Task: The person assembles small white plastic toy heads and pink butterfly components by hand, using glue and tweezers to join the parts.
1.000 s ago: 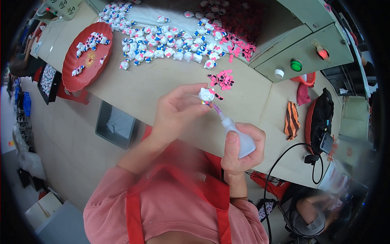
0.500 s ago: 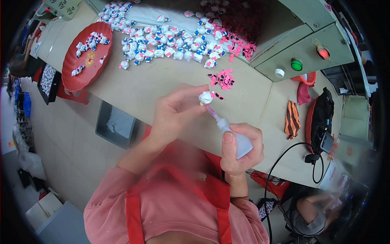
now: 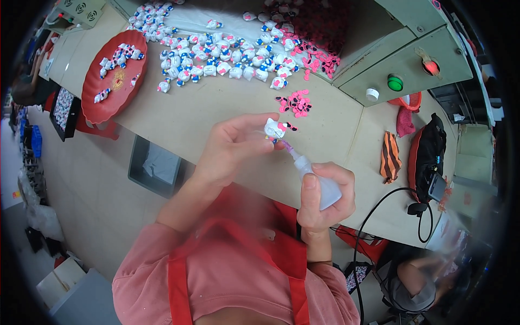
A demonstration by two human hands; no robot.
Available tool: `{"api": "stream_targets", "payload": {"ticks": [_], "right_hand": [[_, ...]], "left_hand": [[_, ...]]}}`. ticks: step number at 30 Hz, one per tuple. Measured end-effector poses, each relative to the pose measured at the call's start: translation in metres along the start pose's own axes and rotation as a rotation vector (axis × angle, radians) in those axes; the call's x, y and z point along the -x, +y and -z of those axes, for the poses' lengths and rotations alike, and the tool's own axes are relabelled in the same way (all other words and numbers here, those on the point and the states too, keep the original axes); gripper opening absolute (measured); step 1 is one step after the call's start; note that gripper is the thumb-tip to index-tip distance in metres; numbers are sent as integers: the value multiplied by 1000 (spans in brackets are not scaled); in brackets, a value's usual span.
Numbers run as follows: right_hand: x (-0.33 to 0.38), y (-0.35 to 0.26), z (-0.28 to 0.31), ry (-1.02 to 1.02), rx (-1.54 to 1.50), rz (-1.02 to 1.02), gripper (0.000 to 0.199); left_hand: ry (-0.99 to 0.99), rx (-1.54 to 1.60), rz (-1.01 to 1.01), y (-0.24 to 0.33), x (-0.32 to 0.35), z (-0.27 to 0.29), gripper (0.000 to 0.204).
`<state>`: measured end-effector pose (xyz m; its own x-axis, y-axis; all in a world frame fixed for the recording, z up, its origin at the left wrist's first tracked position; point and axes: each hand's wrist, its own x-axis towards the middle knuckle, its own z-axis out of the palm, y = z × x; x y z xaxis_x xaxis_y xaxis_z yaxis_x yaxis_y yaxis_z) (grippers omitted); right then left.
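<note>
Between the thumb and fingers of my left hand [image 3: 230, 143] is a small white figurine [image 3: 275, 128] with pink and blue parts. My right hand [image 3: 327, 197] is wrapped round a white squeeze bottle [image 3: 319, 184], which is tilted up to the left. The bottle's thin purplish nozzle [image 3: 288, 147] is at the lower side of the figurine; whether it touches cannot be made out. Just beyond the figurine lies a small pile of pink and black pieces [image 3: 295, 103] on the table [image 3: 227, 103].
Many similar figurines [image 3: 227, 57] cover the table's far side, beside more pink pieces [image 3: 319, 57]. A red scalloped tray [image 3: 103, 89] holds several figurines at the left. A green-grey cabinet [image 3: 401, 65], black bag [image 3: 428, 151] and cable [image 3: 358, 238] are at the right. Another person [image 3: 414, 279] sits lower right.
The figurine has turned slightly in my left fingers, showing more of its blue part. My right hand and the bottle have shifted a little to the right.
</note>
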<state>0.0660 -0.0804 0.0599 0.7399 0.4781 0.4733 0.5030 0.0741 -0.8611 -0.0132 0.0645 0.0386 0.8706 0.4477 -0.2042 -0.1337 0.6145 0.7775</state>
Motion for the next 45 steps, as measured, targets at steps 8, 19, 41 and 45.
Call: {"api": "stream_targets", "payload": {"ticks": [8, 19, 41, 45], "right_hand": [[0, 2, 6, 30, 44, 8, 18], [-8, 2, 1, 64, -81, -438, 17], [-28, 28, -4, -369, 71, -477, 16], [-29, 30, 5, -409, 94, -511, 17]], "left_hand": [[-9, 39, 58, 0, -1, 3, 43], [10, 21, 9, 1, -4, 15, 41], [20, -431, -188, -23, -3, 12, 36], [-21, -455, -217, -26, -2, 12, 33]]}}
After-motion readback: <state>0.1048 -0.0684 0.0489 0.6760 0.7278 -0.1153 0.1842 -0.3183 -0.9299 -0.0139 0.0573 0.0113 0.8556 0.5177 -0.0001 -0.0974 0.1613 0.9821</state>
